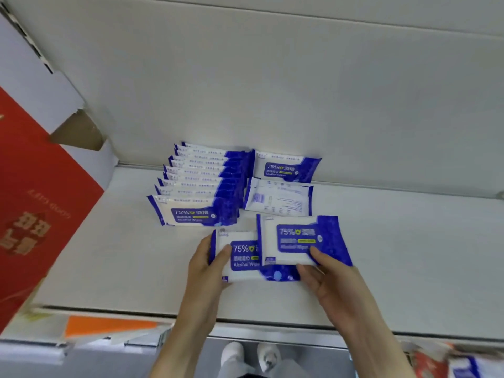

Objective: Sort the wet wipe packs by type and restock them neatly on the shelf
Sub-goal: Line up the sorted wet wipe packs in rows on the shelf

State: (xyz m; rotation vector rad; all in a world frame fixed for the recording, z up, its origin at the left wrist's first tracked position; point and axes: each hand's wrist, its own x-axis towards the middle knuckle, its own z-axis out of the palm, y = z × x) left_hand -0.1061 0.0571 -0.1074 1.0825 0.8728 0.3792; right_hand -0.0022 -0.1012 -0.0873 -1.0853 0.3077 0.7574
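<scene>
Two alcohol wipe packs in hand, both blue-and-white, "75%" face up. Left grip point(202, 266) is clamped on the lower pack point(240, 257), thumb on its face, fingers behind its left edge. Right grip point(330, 282) is clamped on the upper pack point(298, 241) by its near right corner. The upper pack overlaps the lower one's right end. Both are held just above the front half of the shelf point(409, 241).

Progress, as judged:
- Beyond the left grip stands a filed row of packs point(196, 184), leaning one on the next, labels all one way. This part looks finished.
- Beyond the right grip a second row is barely begun. One upright pack point(285, 166) leans on the back panel point(272, 91), and a face-down pack point(278, 199) lies in front of it, printed back up. It probably needs turning and standing.
- The two held packs are not yet placed. Every label readable is the same type; the face-down pack's type I cannot tell.

Surroundings:
- The shelf is white and smooth, with open room to the right of the right grip.
- Far left of the left grip are a red gift box point(41, 200) and a white carton point(41, 85).
- Below the grips is a lower shelf with blurred goods point(109, 324).
- The person's white shoes point(234, 353) show on the floor.
</scene>
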